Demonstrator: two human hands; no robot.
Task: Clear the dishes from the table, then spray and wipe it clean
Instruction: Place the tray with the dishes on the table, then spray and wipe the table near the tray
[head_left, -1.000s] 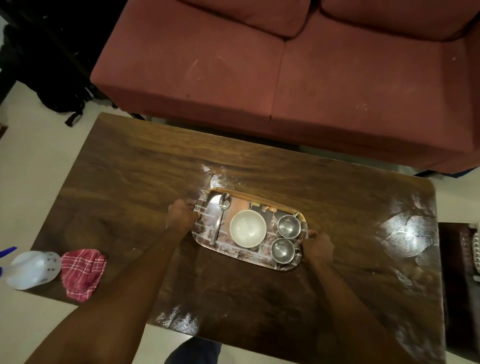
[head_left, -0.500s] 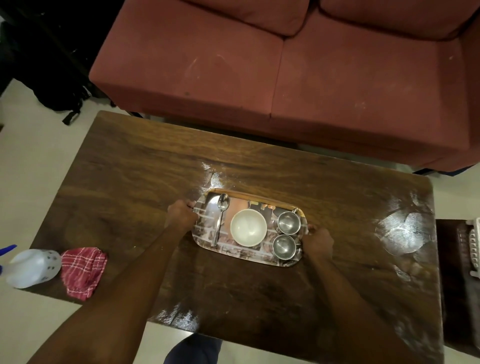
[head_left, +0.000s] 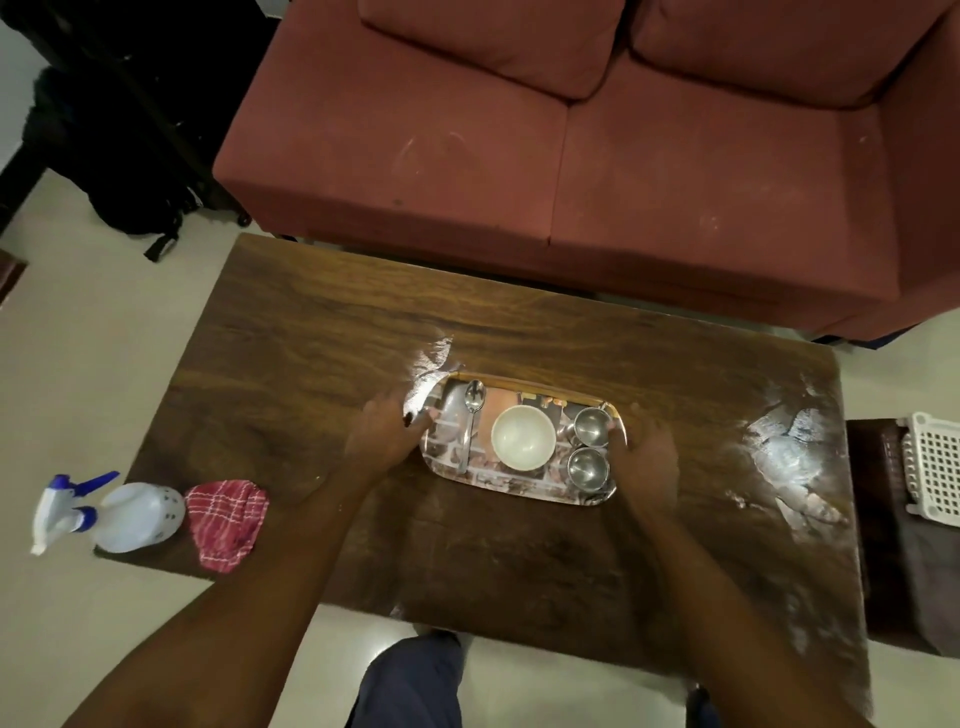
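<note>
Both left hand (head_left: 384, 436) and right hand (head_left: 647, 457) grip tray (head_left: 519, 481).

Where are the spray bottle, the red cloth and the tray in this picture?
spray bottle (head_left: 137, 517): head view, on its white body.
red cloth (head_left: 226, 517): head view, middle of the crumpled fabric.
tray (head_left: 519, 479): head view, bare patterned floor by its near rim.

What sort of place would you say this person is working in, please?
Most likely a home living room: a red two-seat sofa stands behind a low wooden coffee table, which bears a serving tray of dishes.
</note>
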